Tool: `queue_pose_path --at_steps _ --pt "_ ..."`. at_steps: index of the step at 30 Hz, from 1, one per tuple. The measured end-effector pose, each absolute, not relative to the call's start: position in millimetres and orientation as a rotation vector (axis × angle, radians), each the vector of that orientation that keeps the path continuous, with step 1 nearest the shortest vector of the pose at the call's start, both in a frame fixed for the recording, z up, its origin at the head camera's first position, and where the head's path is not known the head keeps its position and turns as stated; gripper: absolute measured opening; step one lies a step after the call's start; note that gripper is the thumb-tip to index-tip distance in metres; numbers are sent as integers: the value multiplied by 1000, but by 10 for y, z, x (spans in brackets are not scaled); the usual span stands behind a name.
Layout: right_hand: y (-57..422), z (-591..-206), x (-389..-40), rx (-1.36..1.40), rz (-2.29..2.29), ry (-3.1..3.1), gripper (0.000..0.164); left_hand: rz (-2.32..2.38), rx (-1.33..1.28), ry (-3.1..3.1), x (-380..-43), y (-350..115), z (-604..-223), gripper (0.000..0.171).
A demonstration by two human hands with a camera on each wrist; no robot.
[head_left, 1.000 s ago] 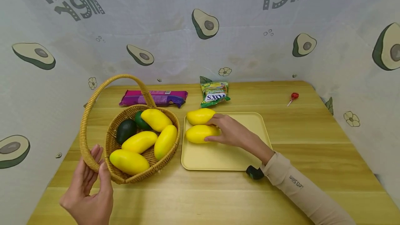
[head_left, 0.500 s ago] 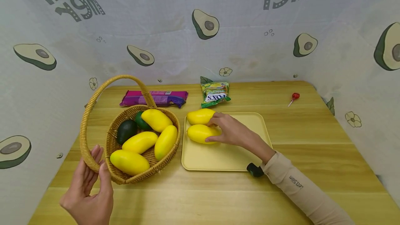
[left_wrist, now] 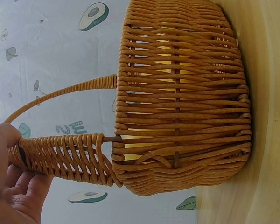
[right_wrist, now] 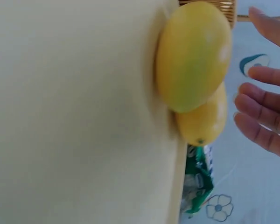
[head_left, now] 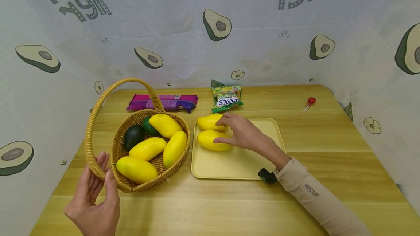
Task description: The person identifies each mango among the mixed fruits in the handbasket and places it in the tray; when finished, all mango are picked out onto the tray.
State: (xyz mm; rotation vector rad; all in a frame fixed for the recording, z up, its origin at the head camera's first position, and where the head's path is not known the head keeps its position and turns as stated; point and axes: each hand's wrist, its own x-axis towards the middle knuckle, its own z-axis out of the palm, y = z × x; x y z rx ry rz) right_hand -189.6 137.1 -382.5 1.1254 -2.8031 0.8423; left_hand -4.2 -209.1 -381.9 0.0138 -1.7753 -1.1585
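On the left stands a woven basket (head_left: 124,185) with several yellow mangoes (head_left: 137,169) and two dark green avocados (head_left: 133,137) in it. My left hand (head_left: 95,199) holds the basket's tall handle (left_wrist: 60,151) low on its near side, between thumb and fingers. Two more mangoes (right_wrist: 193,56) lie side by side at the left end of a pale yellow tray (head_left: 229,168). Just above them is my right hand (head_left: 244,132), thumb and fingers spread. In the right wrist view a gap shows between those fingers (right_wrist: 259,105) and the fruit.
Behind the basket lies a purple snack packet (head_left: 162,103). A green FOX'S candy bag (head_left: 227,98) sits behind the tray, and a red lollipop (head_left: 311,101) at the far right. A dark object (head_left: 267,176) is by the tray's near right corner, partly behind the right sleeve.
My right hand has come off the nearer mango and lifted slightly, its fingers spreading. Both tray mangoes stay put. My left hand keeps its hold on the handle.
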Motion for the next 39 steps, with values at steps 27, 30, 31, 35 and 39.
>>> queue_pose_path --at_steps 27,30,31,35,39 --pt "-151 -3168 -2514 1840 1014 -2705 46 -1187 -4 -1728 -51 -2019 -3764 45" --pt "-290 -3170 -2571 1901 917 -2705 48 -1173 -4 -1734 -49 -2004 -3742 45" --pt "-332 -3173 -2588 1916 880 -2709 48 -1171 -4 -1737 -50 -2002 -3737 45" --pt "-473 -3212 -2648 1945 761 -2748 52 -1168 -8 -1743 -51 -2005 -3745 45" --pt "-581 -3283 -2699 1963 739 -2813 55 -1166 -4 -1740 -51 -2017 -3759 45"
